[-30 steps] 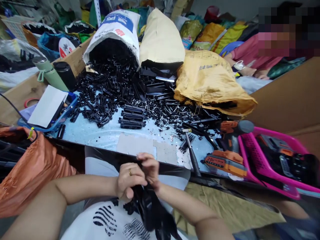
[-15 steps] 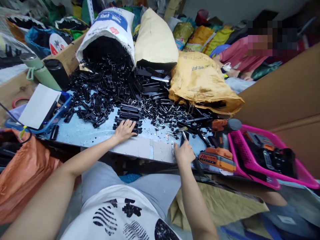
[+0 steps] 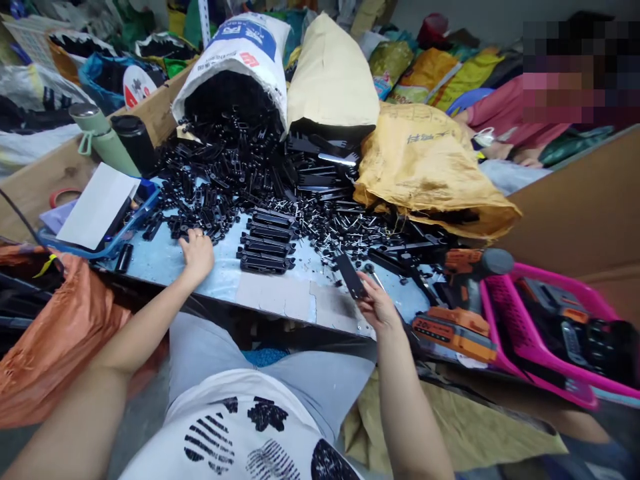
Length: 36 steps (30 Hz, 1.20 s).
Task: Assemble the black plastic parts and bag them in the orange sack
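Observation:
My left hand reaches to the near edge of a heap of small black plastic parts, its fingers apart and bent down, the tips touching the parts. My right hand grips a flat, long black plastic piece over the front of the blue work surface. A metal-headed tool lies just beyond that hand, partly hidden by it. Between the hands, a neat stack of long black plastic parts rests on the surface. Behind it are scattered small pins with black heads.
A white sack, a cream sack and a yellow sack spill toward me. An orange cordless drill stands beside a pink basket on the right. On the left are a blue tray and a green bottle. Another person sits beyond.
My left hand has moved left from the stack to the heap of small parts. My right hand has let go of the metal-headed tool and now holds the flat black piece. The view has shifted.

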Available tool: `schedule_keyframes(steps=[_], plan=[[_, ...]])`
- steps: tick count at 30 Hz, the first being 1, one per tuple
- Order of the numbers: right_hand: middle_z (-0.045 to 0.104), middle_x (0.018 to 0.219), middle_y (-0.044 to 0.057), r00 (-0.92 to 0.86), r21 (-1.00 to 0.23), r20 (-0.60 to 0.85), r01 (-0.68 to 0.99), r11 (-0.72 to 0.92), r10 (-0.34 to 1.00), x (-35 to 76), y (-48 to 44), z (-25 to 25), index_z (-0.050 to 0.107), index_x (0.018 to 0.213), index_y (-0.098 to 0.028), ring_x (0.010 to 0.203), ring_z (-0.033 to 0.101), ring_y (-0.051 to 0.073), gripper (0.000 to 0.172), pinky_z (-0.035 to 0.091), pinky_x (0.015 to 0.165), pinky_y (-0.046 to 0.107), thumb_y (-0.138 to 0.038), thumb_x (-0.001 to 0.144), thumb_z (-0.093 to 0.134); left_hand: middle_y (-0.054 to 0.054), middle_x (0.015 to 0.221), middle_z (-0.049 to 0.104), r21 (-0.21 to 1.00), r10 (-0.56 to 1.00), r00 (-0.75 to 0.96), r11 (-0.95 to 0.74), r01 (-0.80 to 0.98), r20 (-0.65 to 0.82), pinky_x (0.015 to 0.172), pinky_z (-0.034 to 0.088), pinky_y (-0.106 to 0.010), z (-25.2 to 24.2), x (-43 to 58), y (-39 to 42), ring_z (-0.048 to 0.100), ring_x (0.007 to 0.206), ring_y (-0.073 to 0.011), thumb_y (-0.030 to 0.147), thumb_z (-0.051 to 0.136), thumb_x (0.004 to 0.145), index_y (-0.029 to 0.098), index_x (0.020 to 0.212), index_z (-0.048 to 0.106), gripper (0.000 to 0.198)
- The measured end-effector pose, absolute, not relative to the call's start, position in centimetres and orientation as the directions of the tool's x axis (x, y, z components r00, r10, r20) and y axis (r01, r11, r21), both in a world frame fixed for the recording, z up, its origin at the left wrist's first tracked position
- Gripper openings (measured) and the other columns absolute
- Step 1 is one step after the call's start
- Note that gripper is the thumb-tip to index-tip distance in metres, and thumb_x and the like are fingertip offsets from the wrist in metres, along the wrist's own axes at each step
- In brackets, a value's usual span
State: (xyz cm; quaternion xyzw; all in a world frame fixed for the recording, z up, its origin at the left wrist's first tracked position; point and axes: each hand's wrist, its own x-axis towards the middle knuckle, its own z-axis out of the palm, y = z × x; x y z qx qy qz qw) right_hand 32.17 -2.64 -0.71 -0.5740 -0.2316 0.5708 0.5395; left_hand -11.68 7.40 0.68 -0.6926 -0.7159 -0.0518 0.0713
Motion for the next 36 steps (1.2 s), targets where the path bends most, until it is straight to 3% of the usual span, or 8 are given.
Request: schedule_keyframes(steps=[8, 13, 16, 18, 23, 29, 33, 36], plan=[[0.04, 0.052, -0.008, -0.027, -0.804, -0.496, -0.362, -0.471, 0.868, 28.8, -2.8, -2.7, 0.066, 0.102, -0.019, 0.04, 0.025, 0.002, 0.046, 0.017, 0.034, 0.012, -0.036, 0.06, 0.076, -0.024, 0.112, 0.053, -0.061, 0.983, 0.037, -0.027, 0.998, 0.181, 0.089, 0.031, -0.056, -0.2, -13.3, 7.4, 0.039, 0.113, -0.0362, 0.016, 0.038, 0.081, 0.005, 0.097, 0.059, 0.029], [0.061, 0.074, 0.006, 0.294, -0.872, -0.163, 0.402, -0.277, 0.942, 28.4, -3.5, -3.0, 0.067, 0.097, -0.014, 0.062, 0.052, 0.015, 0.047, 0.043, 0.054, 0.028, -0.053, 0.072, 0.061, -0.021, 0.112, 0.055, 0.108, 0.964, 0.014, -0.044, 0.993, 0.266, 0.098, 0.024, -0.059, -0.8, -14.3, 7.5, 0.039, 0.116, -0.0366, 0.028, 0.052, 0.077, 0.01, 0.087, 0.06, 0.023], [0.06, 0.108, 0.015, 0.189, -0.548, 0.225, 0.836, -0.036, 0.956, 26.3, -3.1, -2.4, 0.059, 0.116, -0.014, 0.1, 0.052, 0.027, 0.056, 0.041, 0.085, 0.042, -0.055, 0.079, 0.054, -0.016, 0.11, 0.057, 0.325, 0.879, 0.0, -0.177, 0.929, 0.476, 0.1, 0.031, -0.049, 0.0, -13.6, 7.5, 0.044, 0.116, -0.0312, 0.033, 0.057, 0.077, 0.014, 0.087, 0.057, 0.022], [0.054, 0.121, 0.016, 0.036, -0.352, 0.281, 0.933, 0.069, 0.959, 24.7, -2.4, -2.1, 0.048, 0.13, -0.017, 0.111, 0.045, 0.03, 0.062, 0.036, 0.092, 0.045, -0.053, 0.08, 0.055, -0.014, 0.109, 0.057, 0.42, 0.791, -0.009, -0.315, 0.851, 0.611, 0.099, 0.035, -0.044, 1.0, -12.4, 7.0, 0.047, 0.116, -0.0274, 0.034, 0.057, 0.079, 0.015, 0.09, 0.054, 0.022], [0.057, 0.112, 0.015, 0.002, -0.228, 0.22, 0.972, 0.049, 0.975, 23.2, 0.1, -2.1, 0.052, 0.126, -0.017, 0.1, 0.051, 0.028, 0.045, 0.041, 0.085, 0.041, -0.041, 0.087, 0.048, -0.01, 0.103, 0.061, 0.477, 0.74, 0.161, -0.567, 0.671, 0.653, 0.09, 0.045, -0.037, 3.1, -8.0, 4.5, 0.057, 0.102, -0.0212, 0.033, 0.052, 0.087, 0.016, 0.103, 0.053, 0.023], [0.058, 0.111, 0.012, -0.138, -0.383, 0.205, 0.899, 0.21, 0.969, 23.8, -0.4, -1.2, 0.053, 0.124, -0.017, 0.101, 0.054, 0.024, 0.042, 0.043, 0.086, 0.036, -0.039, 0.089, 0.047, -0.01, 0.092, 0.062, 0.354, 0.82, 0.479, -0.569, 0.742, 0.314, 0.079, 0.047, -0.038, 0.4, -4.5, 0.2, 0.057, 0.09, -0.0241, 0.031, 0.048, 0.089, 0.014, 0.105, 0.057, 0.024], [0.058, 0.114, 0.009, -0.474, -0.385, 0.094, 0.793, 0.471, 0.875, 23.8, -3.1, 1.1, 0.05, 0.127, -0.022, 0.105, 0.05, 0.023, 0.043, 0.038, 0.091, 0.039, -0.028, 0.085, 0.053, -0.014, 0.102, 0.058, 0.277, 0.883, 0.425, -0.466, 0.84, 0.199, 0.079, 0.046, -0.042, -2.0, -5.1, -1.7, 0.053, 0.097, -0.0283, 0.026, 0.053, 0.085, 0.014, 0.108, 0.057, 0.026], [0.058, 0.109, 0.007, -0.608, -0.351, -0.008, 0.745, 0.567, 0.794, 24.0, -4.7, 2.3, 0.059, 0.116, -0.025, 0.102, 0.049, 0.022, 0.04, 0.035, 0.093, 0.041, -0.011, 0.08, 0.05, -0.012, 0.102, 0.058, 0.405, 0.889, 0.35, -0.448, 0.797, 0.295, 0.084, 0.045, -0.043, -2.4, -6.4, -2.3, 0.053, 0.101, -0.0269, 0.023, 0.055, 0.083, 0.016, 0.095, 0.058, 0.015]])
